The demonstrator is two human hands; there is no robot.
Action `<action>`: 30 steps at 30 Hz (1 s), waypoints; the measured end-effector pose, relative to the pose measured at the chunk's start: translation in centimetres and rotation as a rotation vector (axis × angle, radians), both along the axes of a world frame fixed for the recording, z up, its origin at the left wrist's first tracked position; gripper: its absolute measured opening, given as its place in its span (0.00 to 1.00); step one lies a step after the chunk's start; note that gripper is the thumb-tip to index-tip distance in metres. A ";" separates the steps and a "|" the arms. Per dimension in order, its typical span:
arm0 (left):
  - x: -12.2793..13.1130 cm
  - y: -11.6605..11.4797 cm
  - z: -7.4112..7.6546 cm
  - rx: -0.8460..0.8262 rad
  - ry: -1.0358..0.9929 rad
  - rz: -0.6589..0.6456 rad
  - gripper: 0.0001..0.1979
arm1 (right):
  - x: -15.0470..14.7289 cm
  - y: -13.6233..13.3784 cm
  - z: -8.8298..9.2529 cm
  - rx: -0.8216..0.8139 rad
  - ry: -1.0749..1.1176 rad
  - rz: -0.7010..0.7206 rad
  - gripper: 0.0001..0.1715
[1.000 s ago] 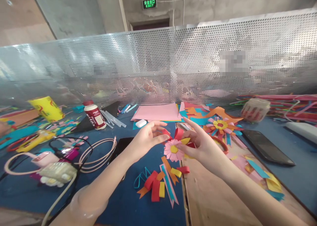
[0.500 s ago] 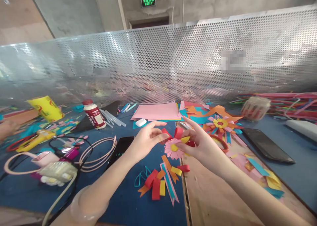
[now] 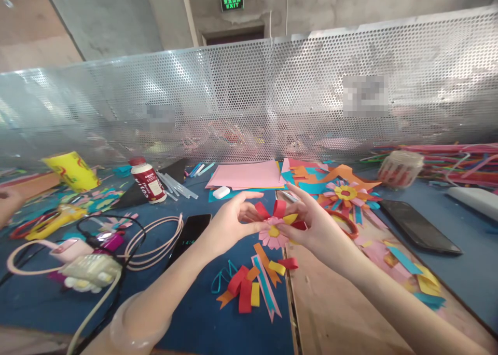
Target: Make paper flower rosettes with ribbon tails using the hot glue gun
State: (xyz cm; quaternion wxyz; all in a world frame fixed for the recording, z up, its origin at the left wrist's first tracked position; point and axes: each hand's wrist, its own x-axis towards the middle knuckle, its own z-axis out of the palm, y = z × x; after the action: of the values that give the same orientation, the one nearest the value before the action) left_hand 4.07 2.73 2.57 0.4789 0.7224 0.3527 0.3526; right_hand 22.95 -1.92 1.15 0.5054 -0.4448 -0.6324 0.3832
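Note:
Both my hands hold one small paper flower (image 3: 272,231) above the blue table top: pink fringed petals, a yellow centre, red and yellow paper loops at its upper edge. My left hand (image 3: 229,221) pinches a red loop on the flower's left side, forefinger stretched out. My right hand (image 3: 316,226) grips the flower from the right, thumb on the yellow centre. Below the hands lies a heap of loose paper strips (image 3: 254,283) in red, orange, yellow and teal. A finished multicoloured paper flower (image 3: 346,195) lies behind my right hand.
Pink paper sheets (image 3: 249,176), a white bottle with a red cap (image 3: 147,180), a yellow roll (image 3: 72,171), pink hoops (image 3: 155,238), a glue gun (image 3: 87,269) with cords and two phones (image 3: 418,221) lie around. A perforated metal screen (image 3: 249,106) closes the back. Another person's hand (image 3: 7,204) shows at left.
My left hand has moved right and closed its pinch on the red loop against the flower. My right hand has barely moved.

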 end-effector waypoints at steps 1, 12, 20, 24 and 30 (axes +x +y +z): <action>0.0 0.0 0.0 0.011 0.009 0.002 0.28 | 0.0 0.0 0.0 0.003 0.002 0.001 0.44; 0.1 -0.4 -0.3 0.068 0.060 0.009 0.28 | -0.1 -0.1 0.0 -0.009 -0.047 -0.033 0.42; 0.5 -0.6 0.1 0.054 0.052 0.003 0.26 | -0.1 0.0 -0.3 0.021 -0.048 -0.025 0.41; 0.6 -0.7 0.2 0.042 0.051 0.007 0.26 | -0.1 -0.1 -0.1 0.026 -0.069 -0.045 0.40; 0.4 -0.4 0.0 0.069 0.077 0.012 0.26 | -0.2 -0.1 -0.1 0.026 -0.064 -0.035 0.40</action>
State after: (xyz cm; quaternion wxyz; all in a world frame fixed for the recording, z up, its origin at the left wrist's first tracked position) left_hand 4.48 2.33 2.54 0.4379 0.7494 0.3627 0.3394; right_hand 22.78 -2.03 1.01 0.4974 -0.4610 -0.6454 0.3515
